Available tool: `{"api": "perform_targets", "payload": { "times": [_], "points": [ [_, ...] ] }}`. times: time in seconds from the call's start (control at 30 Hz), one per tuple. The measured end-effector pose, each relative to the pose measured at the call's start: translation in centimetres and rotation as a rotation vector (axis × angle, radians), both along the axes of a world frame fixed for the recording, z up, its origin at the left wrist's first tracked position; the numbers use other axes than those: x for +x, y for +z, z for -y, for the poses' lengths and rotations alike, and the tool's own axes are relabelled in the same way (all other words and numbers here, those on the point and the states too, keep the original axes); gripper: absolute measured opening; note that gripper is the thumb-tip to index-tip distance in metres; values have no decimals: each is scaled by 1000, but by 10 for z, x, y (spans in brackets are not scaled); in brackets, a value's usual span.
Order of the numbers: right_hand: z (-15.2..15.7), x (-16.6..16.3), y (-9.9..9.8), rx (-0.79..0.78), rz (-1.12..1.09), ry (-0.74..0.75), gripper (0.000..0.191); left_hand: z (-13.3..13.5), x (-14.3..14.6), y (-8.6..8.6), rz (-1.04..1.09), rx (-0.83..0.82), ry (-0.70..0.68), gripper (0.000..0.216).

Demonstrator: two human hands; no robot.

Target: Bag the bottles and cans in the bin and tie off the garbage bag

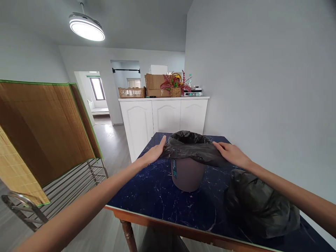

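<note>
A small grey bin [187, 175] stands on the dark blue marble-patterned table [157, 196]. A black bin bag [193, 148] lines it, its edge folded over the rim. My left hand [155, 151] lies on the bag's left edge with fingers stretched out. On the bag's right edge rests my right hand [231, 153], fingers flat and pressing the plastic down. Neither hand wraps round anything. A second, filled black bag [259, 206] lies on the table under my right forearm.
A white cabinet [164, 117] stands behind the table, bearing cardboard boxes [154, 85] and a flower basket [175, 87]. Bamboo mats [44, 129] hang over a metal rack [73, 185] at left. The white wall runs along the right. A hallway opens at the back left.
</note>
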State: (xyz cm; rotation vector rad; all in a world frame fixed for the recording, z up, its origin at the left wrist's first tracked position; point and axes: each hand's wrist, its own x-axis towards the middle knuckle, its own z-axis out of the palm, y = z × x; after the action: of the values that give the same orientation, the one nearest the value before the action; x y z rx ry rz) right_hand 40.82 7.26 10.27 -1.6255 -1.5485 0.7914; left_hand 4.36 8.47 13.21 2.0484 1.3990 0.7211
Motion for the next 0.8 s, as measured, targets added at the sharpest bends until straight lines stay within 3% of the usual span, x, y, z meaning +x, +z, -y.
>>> {"api": "perform_targets", "payload": {
  "times": [0.1,0.2,0.33,0.47,0.57,0.67,0.8],
  "points": [
    [36,-1,1,269,193,-30,37,40,-2,-6,-107,234,76,67],
    [68,-6,-2,475,333,106,40,66,-4,-15,-233,496,4,46],
    [88,-10,-16,487,466,454,37,70,-12,-35,-451,737,-230,22],
    [89,-9,-35,312,598,679,44,58,-27,-60,-605,714,-458,15],
    [89,-12,-31,242,668,690,42,55,-41,-75,-598,651,-512,35],
    [91,-19,-4,237,603,659,32,59,-51,-84,-491,594,-489,49],
    [71,-32,37,429,237,368,40,63,-53,-98,-284,546,-300,43]
  ]
}}
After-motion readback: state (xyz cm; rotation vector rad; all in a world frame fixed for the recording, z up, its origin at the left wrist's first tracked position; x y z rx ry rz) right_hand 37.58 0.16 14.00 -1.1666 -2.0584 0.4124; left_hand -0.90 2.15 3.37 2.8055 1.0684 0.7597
